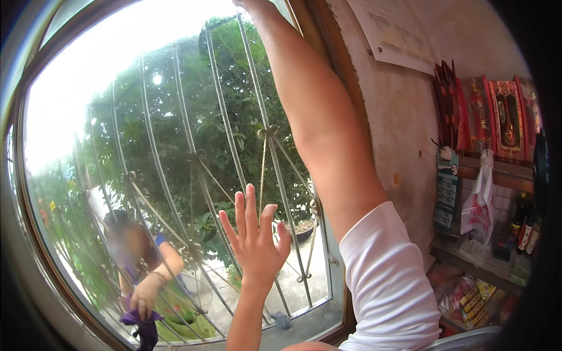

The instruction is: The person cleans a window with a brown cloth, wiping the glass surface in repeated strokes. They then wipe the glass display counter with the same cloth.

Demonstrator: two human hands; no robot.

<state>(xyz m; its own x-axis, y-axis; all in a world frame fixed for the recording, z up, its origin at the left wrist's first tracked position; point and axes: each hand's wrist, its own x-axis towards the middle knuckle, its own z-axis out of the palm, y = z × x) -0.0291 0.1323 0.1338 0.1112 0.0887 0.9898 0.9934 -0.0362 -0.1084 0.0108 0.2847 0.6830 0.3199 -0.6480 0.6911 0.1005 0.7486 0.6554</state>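
My left hand (258, 252) is raised in front of the window pane (175, 105), back towards me. Its fingers are spread and nothing is held; whether the palm touches the glass I cannot tell. My right arm, in a white sleeve, stretches up along the right side of the window. Only a sliver of my right hand (241, 3) shows at the top edge of the picture, so its fingers and anything in them are hidden. Metal window bars (222, 94) with scrolled ornaments stand beyond the pane. A grey-blue scrubbing pad (281, 320) lies low on the window ledge.
Outside, a person (145, 267) leans near the bars, holding a purple cloth (142, 322). Leafy shrubs and a planter (305, 232) stand behind. Right of the wooden window frame (340, 79), wall shelves (478, 263) carry bottles, packets, a hanging plastic bag (477, 199) and red ornaments (509, 118).
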